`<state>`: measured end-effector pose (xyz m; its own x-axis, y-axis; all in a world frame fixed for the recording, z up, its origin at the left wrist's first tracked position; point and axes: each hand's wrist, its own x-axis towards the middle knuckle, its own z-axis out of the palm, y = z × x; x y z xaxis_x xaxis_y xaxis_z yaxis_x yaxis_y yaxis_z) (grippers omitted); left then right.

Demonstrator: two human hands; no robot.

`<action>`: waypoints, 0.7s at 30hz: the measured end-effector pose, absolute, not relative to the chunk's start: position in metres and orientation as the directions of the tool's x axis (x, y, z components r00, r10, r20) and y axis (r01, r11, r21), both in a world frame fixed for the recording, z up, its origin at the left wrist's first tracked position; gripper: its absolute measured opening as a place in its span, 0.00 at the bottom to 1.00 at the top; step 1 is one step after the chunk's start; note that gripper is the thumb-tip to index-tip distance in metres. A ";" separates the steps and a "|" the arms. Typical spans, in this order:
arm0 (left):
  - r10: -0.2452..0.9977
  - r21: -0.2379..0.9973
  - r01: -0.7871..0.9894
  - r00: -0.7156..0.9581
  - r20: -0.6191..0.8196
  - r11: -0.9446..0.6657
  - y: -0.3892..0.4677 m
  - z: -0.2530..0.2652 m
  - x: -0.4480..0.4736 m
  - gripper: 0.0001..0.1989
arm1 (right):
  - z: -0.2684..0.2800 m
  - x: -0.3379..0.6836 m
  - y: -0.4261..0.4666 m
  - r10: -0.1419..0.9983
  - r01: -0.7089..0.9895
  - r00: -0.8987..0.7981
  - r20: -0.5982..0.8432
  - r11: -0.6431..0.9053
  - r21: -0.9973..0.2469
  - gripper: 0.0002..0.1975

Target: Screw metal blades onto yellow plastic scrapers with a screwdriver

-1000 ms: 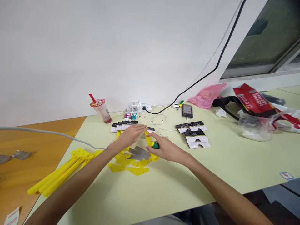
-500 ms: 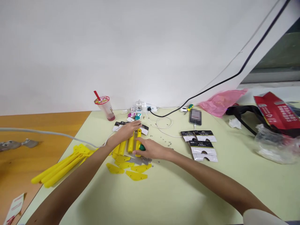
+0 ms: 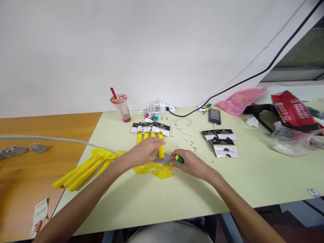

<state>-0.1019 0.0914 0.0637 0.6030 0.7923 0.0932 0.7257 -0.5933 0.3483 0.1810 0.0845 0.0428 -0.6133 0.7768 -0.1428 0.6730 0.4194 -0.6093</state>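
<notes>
My left hand (image 3: 143, 152), fingers stretched out, is over a row of yellow handles with black-and-white cards (image 3: 161, 129) at their far ends; whether it touches them I cannot tell. One yellow handle (image 3: 161, 148) shows just beyond its fingertips. My right hand (image 3: 191, 163) is closed around a screwdriver (image 3: 180, 159) with a green and yellow grip; its shaft is hidden. Close to its fingertips lie grey metal blades (image 3: 160, 161). Flat yellow plates (image 3: 162, 174) with small holes are spread on the near side. Several long yellow handles (image 3: 82, 173) are piled to the left.
A cup with a red straw (image 3: 123, 108) stands at the back left, beside a power strip (image 3: 163, 107) with cables. Small screws (image 3: 193, 148) are scattered right of the handles. Further right are folded cards (image 3: 224, 145), a phone (image 3: 214, 116), a pink bag (image 3: 240, 101) and clear plastic (image 3: 288, 141).
The view has shifted, showing the table's front edge. My right hand has moved off the rightmost handle to its right, still with the screwdriver. My left hand has drawn back from the cards toward me.
</notes>
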 end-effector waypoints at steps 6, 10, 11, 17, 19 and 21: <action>0.780 0.648 0.687 0.585 -0.224 -0.330 -0.026 0.099 -0.117 0.20 | 0.042 0.195 0.051 0.828 0.688 -0.542 -0.144 0.338 -0.642 0.11; 0.972 0.414 0.910 0.095 -0.215 0.002 -0.058 0.091 -0.175 0.20 | 0.037 0.227 0.037 0.838 0.706 -0.515 -0.179 0.296 -0.643 0.14; 0.990 0.343 0.932 -0.078 -0.120 0.115 -0.060 0.086 -0.192 0.20 | 0.035 0.235 0.035 0.837 0.710 -0.513 -0.192 0.287 -0.643 0.14; 0.909 0.195 0.891 -0.418 -0.008 0.411 -0.064 0.067 -0.255 0.22 | 0.027 0.267 0.036 0.844 0.733 -0.500 -0.195 0.292 -0.614 0.16; 0.897 0.244 0.866 -0.440 -0.042 0.436 -0.063 0.065 -0.261 0.22 | 0.024 0.269 0.034 0.850 0.731 -0.499 -0.166 0.311 -0.607 0.15; 0.899 0.312 0.847 -0.435 -0.055 0.430 -0.059 0.062 -0.265 0.22 | 0.020 0.269 0.031 0.856 0.727 -0.499 -0.133 0.330 -0.602 0.15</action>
<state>-0.2652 -0.0593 0.0620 -0.4353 0.8986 -0.0546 0.8475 0.4295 0.3120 0.2693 0.0305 0.0196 -0.4988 0.8564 -0.1333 0.7270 0.3297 -0.6023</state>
